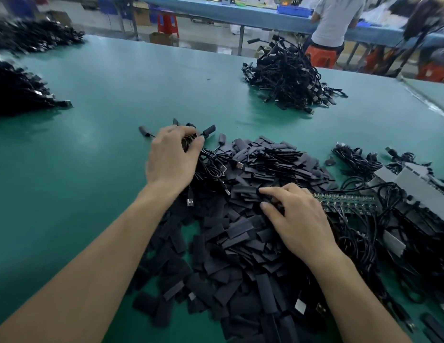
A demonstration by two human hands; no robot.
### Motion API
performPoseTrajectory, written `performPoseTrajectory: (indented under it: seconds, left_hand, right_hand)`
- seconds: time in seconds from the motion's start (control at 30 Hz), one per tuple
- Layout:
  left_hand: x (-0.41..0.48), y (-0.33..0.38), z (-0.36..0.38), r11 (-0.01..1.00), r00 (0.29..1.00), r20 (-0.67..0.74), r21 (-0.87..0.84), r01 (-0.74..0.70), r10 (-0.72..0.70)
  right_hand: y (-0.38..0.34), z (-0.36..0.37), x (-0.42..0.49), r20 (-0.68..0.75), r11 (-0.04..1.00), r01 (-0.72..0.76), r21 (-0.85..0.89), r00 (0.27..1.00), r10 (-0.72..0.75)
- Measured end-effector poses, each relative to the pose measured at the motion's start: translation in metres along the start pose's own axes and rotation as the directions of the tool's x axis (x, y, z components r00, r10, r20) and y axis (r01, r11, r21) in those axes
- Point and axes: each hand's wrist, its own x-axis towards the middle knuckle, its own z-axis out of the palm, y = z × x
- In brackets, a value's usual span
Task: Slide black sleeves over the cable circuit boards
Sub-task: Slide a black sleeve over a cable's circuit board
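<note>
Hundreds of black sleeves (240,243) heaped beneath and between both hands: light, floppy, pressed flat, likely slippery against one another. Right hand (297,219) curled over the heap, thumb and forefinger pinching one sleeve just ahead of the knuckles. Left hand (171,157) closed round a bunch of thin cables (211,164), limp and tangle-prone. Circuit boards (345,201) in a green strip just right of the right hand, stiff, probably delicate. Best taken by a sleeve's long edges, squeezed to open its mouth.
</note>
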Motion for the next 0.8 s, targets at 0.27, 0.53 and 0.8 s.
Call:
performPoseTrajectory:
  seconds: [0.27, 0.53, 0.8]
  left_hand:
    - [-0.057, 0.013, 0.010, 0.928, 0.914, -0.198, 0.192, -0.318, 0.354]
    - [-0.084, 0.019, 0.016, 0.802, 0.800, 0.060, -0.008, -0.597, 0.597]
    - [-0.099, 0.036, 0.021, 0.804, 0.783, 0.187, -0.097, -0.586, 0.593]
  right_hand:
    - [-0.007, -0.011, -0.003, -0.213, 0.999, 0.033, 0.034, 0.977, -0.025]
    - [0.054, -0.045, -0.004, 0.034, 0.888, -0.367, -0.278, 0.920, 0.390]
    - [0.059, -0.049, -0.002, -0.074, 0.986, -0.166, -0.002, 0.983, 0.165]
